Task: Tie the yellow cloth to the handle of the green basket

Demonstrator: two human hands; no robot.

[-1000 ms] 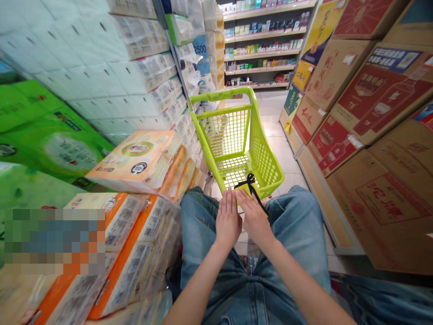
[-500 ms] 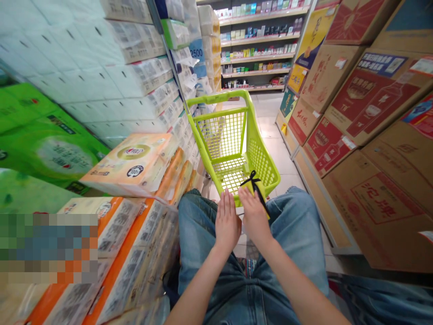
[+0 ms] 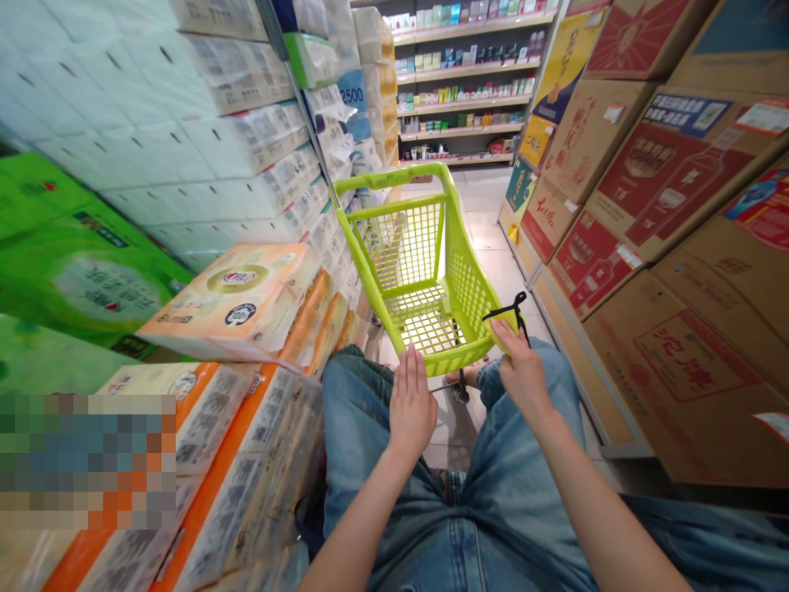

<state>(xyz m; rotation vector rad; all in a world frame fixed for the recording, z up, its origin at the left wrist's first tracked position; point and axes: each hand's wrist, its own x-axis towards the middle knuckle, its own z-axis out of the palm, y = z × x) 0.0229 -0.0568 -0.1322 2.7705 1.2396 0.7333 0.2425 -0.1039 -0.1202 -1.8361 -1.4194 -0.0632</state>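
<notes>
A lime-green plastic shopping cart basket point(image 3: 453, 359) with grid walls stands right in front of my knees. My left hand point(image 3: 412, 407) lies flat with its fingers together and stretched out, the tips at the basket's near rim. At the near right corner of the basket, my right hand point(image 3: 523, 374) is closed on a yellow-green cloth point(image 3: 510, 317) with black edging and a black loop. The fingers press the cloth against the rim there. Part of the cloth is hidden under the hand. Through the grid, the inside of the basket shows only its bare floor.
Packs of tissue point(image 3: 231, 292) are stacked along the left, beside white and green packs. Cardboard cartons point(image 3: 671, 173) rise on the right on a low wooden platform. Shelves of small goods point(image 3: 468, 66) cross the aisle's end. A cart wheel point(image 3: 459, 390) shows between my legs.
My right hand has moved right with the cloth, from beside my left hand to the basket's right corner. My left hand stays at the near rim. The view has shifted slightly.
</notes>
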